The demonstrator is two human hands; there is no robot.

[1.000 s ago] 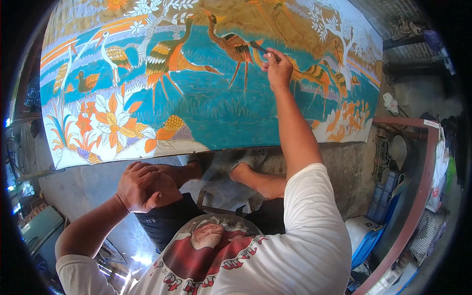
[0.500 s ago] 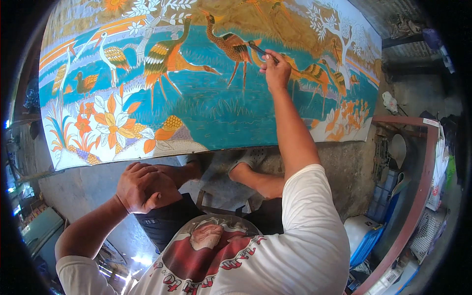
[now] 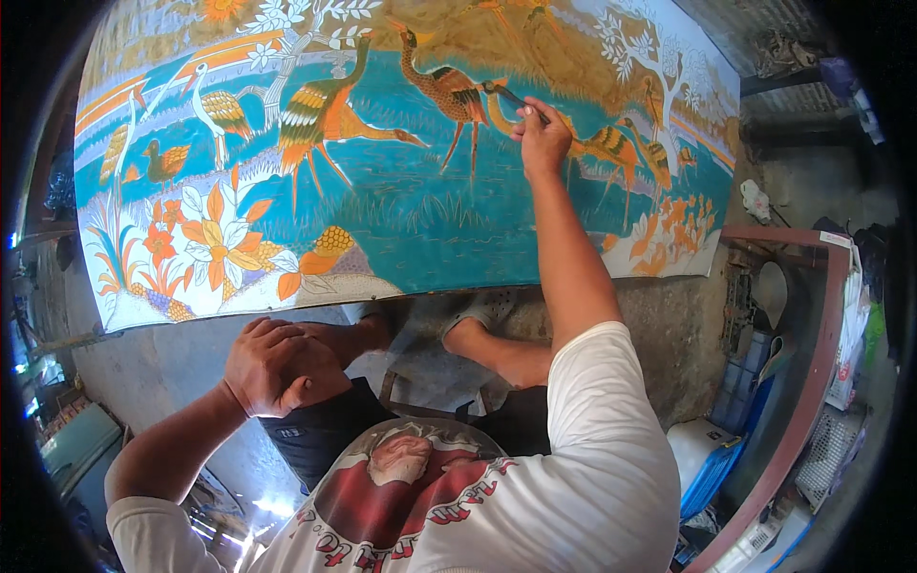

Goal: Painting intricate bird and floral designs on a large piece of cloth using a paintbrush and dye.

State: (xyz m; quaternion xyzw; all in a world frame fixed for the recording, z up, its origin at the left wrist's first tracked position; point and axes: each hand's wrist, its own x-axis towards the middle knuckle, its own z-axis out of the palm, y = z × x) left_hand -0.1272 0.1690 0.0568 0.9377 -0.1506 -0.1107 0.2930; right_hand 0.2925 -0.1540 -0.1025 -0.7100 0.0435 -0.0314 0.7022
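My right hand (image 3: pixel 543 136) pinches a slim dark paintbrush (image 3: pixel 512 98) over the upper middle of a large painted canvas (image 3: pixel 430 258). The brush tip is at the head of an orange long-necked bird, just right of a brown-patterned crane (image 3: pixel 442 91); whether it touches the surface I cannot tell. Teal water surrounds the birds. To the left, another crane (image 3: pixel 330 115) with striped wings bends its neck down. Resting on my left knee is my left hand (image 3: pixel 270 368), its fingers lying loosely over the knee and holding nothing.
The canvas's near edge passes above my feet, which wear light clogs (image 3: pixel 492 307). On the right, a reddish-brown frame (image 3: pixel 812 382) stands around stored goods, including a white container with a blue edge (image 3: pixel 702 458). A pale green box (image 3: pixel 86 444) is at the lower left.
The brush in my right hand has shifted slightly, its tip now around the orange bird's head. My right hand has moved a little to the right. The left hand stays on the knee.
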